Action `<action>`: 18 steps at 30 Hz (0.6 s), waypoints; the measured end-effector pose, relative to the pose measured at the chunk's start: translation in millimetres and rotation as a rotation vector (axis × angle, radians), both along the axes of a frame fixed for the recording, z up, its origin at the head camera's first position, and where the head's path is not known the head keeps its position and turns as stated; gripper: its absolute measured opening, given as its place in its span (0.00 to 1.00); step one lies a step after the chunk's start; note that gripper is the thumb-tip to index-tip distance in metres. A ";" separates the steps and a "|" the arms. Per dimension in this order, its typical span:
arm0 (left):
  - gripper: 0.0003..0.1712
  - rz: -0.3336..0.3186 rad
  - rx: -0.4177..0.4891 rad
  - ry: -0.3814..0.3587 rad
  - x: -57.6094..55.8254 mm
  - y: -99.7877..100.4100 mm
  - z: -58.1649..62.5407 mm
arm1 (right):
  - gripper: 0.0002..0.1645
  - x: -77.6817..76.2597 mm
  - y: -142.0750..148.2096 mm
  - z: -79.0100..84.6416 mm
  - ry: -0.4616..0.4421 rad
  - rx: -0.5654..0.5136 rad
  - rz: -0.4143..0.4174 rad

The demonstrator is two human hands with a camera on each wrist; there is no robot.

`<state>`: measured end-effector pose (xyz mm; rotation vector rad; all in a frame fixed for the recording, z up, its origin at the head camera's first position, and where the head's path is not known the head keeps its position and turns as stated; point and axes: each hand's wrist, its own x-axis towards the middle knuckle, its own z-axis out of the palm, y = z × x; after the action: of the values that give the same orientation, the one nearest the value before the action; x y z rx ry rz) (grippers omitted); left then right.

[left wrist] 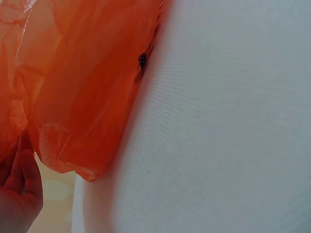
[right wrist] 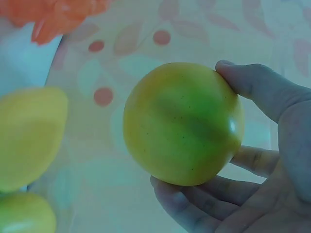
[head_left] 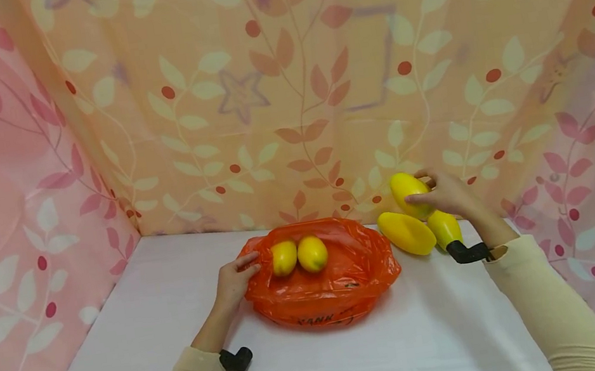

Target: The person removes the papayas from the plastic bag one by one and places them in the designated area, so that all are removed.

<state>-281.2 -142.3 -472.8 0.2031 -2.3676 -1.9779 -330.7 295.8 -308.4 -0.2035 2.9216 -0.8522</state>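
Observation:
An orange-red plastic bag (head_left: 348,293) lies on the table with its mouth spread. Two yellow fruits (head_left: 312,254), mango-like, sit inside it toward the left. My left hand (head_left: 234,283) pinches the left edge of the bag; in the left wrist view that hand (left wrist: 20,187) is partly cut off by the frame. Over at the right, my right hand (head_left: 444,191) holds a yellow-green mango (head_left: 409,191) above two others. The right wrist view shows this mango (right wrist: 184,124) between thumb and fingers. Below it lie a yellow mango (head_left: 405,233) and a greener one (head_left: 445,229), partly hidden.
A white cloth (head_left: 145,362) covers the table. Floral curtains (head_left: 282,85) hang behind it and along both sides. A black wrist mount (head_left: 236,360) sticks out from the left sleeve, and another black mount (head_left: 468,252) from the right.

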 end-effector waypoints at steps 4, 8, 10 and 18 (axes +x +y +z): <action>0.21 -0.002 0.006 -0.007 0.1 -1.3 0.9 | 0.50 -1.3 13.2 -1.7 0.016 -0.019 -0.012; 0.21 -0.004 0.002 -0.010 -0.4 -2.4 0.0 | 0.50 1.9 24.0 -2.0 0.018 -0.010 -0.034; 0.21 -0.006 -0.003 -0.006 -0.2 -2.5 -0.6 | 0.51 3.8 29.8 -2.8 0.019 0.006 -0.045; 0.21 -0.003 -0.004 -0.009 0.3 -3.3 0.3 | 0.51 4.2 55.3 -10.1 0.005 -0.006 -0.080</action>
<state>-281.0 -145.7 -472.4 0.2097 -2.3784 -1.9779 -326.5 351.2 -318.6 -0.0892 2.9501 -0.8721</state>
